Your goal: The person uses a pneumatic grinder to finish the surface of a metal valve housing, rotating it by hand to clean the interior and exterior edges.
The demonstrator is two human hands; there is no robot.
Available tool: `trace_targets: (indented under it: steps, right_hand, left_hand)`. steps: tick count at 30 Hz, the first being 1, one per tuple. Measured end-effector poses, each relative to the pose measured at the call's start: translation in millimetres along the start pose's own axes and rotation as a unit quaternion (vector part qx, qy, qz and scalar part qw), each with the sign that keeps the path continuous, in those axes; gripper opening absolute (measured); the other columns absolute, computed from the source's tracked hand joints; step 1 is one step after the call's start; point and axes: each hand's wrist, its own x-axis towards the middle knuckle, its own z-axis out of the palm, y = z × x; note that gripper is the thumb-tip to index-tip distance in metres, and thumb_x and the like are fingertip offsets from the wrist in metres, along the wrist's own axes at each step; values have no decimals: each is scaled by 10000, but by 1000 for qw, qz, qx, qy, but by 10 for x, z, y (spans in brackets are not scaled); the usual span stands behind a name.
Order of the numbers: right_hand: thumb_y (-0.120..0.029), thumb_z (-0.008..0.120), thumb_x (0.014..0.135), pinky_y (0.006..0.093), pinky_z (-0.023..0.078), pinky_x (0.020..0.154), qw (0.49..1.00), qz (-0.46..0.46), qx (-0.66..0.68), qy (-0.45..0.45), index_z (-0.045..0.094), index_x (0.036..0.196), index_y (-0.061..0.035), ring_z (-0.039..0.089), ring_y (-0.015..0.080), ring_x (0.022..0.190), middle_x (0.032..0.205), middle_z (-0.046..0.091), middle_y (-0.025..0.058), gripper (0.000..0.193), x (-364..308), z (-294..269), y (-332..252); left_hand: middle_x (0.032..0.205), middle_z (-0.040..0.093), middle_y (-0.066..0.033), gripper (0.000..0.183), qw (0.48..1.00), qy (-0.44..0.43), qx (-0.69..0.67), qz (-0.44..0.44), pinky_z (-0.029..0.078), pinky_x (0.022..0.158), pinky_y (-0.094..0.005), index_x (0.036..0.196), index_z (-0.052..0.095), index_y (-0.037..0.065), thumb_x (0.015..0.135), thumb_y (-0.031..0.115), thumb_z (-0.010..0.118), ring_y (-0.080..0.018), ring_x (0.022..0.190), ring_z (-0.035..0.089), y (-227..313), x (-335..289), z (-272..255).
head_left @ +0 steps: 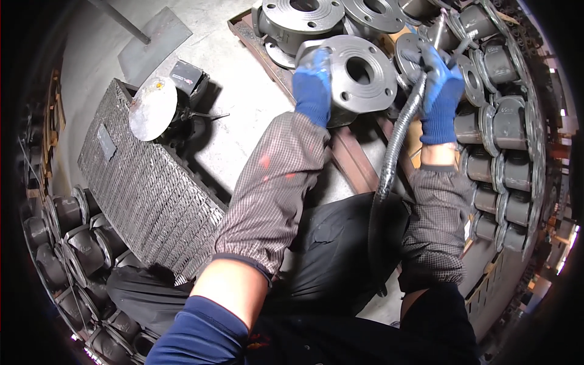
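Note:
My left hand [313, 88], in a blue glove, grips the near left edge of a grey cast-metal flanged valve body [382, 76]. The casting lies with a round flange up, showing a central bore and bolt holes. Just right of it, my right hand [443, 91], also gloved in blue, is closed round a slim silver hand tool [439, 30] with a pinkish tip pointing away from me. A silver-wrapped flexible hose [398, 137] runs from that tool down towards my knees. The tool's tip appears apart from the held casting, beside other flanged castings.
Stacked grey flanged castings [510, 125] line the right side; more castings [85, 252] stand at lower left. Further flanged bodies [302, 15] sit on a rusty metal frame [353, 161]. At left are a ribbed grey block [143, 182], a pale round disc [153, 109] and a steel plate [155, 48] with a rod.

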Motion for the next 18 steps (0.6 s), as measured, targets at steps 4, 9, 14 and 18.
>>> trace_targets:
  steps: [4, 9, 14, 18]
  right_hand:
    - [-114, 561, 849, 289, 559, 621, 995, 36, 87, 22, 608, 1015, 87, 672, 268, 756, 914, 653, 177, 264, -108, -207, 48]
    - [-159, 629, 807, 267, 433, 407, 994, 98, -1, 46, 543, 862, 26, 532, 160, 447, 637, 588, 89, 212, -324, -137, 192]
    - [-155, 624, 819, 266, 432, 397, 990, 105, 19, 92, 498, 935, 44, 550, 152, 463, 716, 640, 126, 262, -338, -518, 661]
    - [-168, 663, 800, 269, 441, 458, 993, 67, 6, 99, 518, 891, 52, 530, 125, 507, 671, 569, 74, 278, -372, -336, 515]
  left_hand:
    - [903, 642, -242, 460, 986, -67, -139, -68, 460, 776, -405, 1020, 649, 23, 929, 419, 433, -396, 881, 604, 248, 190, 102]
    - [831, 648, -233, 484, 997, -66, 38, 19, 490, 702, -429, 904, 645, -14, 898, 442, 483, -368, 798, 632, -144, 452, -10]
    - [747, 634, -148, 325, 953, 44, 240, 181, 485, 625, -422, 831, 645, 64, 774, 383, 613, -316, 708, 627, 597, 178, -236]
    - [871, 640, -147, 443, 848, -197, 217, 442, 403, 918, -467, 1041, 599, 72, 778, 428, 605, -295, 904, 613, 775, -102, -197]
